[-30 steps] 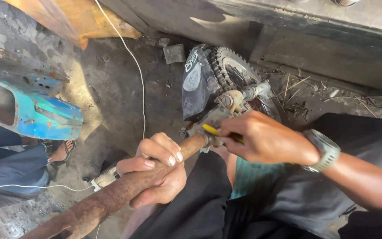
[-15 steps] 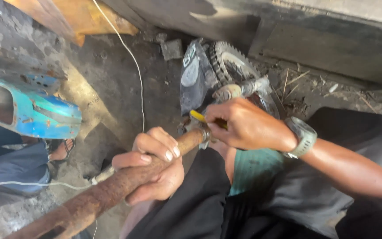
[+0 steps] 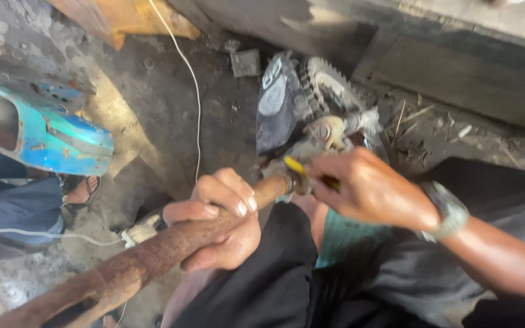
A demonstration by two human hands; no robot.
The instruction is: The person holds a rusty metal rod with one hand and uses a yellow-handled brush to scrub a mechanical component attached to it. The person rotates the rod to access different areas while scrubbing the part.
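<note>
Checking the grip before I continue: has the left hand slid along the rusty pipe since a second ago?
No. The left hand is wrapped around the rusty pipe at the same spot, equally short of the pipe's end fitting; only the camera shifted.

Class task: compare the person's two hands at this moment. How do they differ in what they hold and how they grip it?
The left hand wraps its whole fist around the thick rusty pipe; the right hand pinches a thin yellow-handled tool with its fingers. The left hand sits partway along the pipe, the right hand at the pipe's end by the small wheel. Only the right wrist has a watch. Both are bare.
</note>
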